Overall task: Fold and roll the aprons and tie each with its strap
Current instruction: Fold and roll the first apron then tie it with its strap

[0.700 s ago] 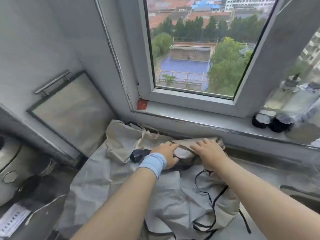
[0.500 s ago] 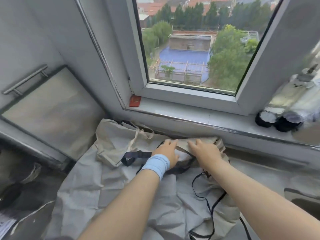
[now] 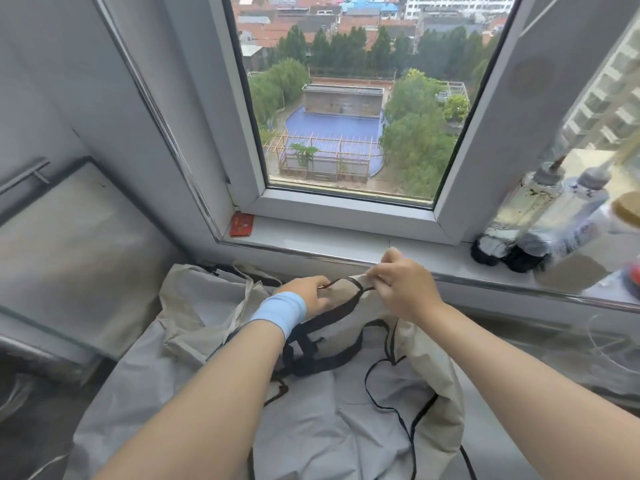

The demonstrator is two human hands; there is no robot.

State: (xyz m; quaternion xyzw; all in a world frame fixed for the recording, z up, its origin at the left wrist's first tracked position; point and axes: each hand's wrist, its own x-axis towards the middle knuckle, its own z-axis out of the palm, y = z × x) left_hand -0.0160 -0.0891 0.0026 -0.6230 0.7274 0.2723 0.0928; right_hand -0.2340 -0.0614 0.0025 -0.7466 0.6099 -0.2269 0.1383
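A beige apron with black trim is lifted by its top edge below the window sill. My left hand, with a light blue wristband, pinches the black-edged top at the left. My right hand pinches the same edge at the right. Its black straps hang down in loops over a grey apron spread flat underneath. Another beige apron lies crumpled at the left, its beige strap trailing over it.
The window sill runs close behind my hands, with a small red card at its left end and several bottles at the right. A metal-framed panel leans at the left. A wire rack shows at the right.
Both hands were pressing down on the beige apron's roll; now they have lifted its top edge and pinch it, and the black straps have dropped loose. The view tilted up slightly.
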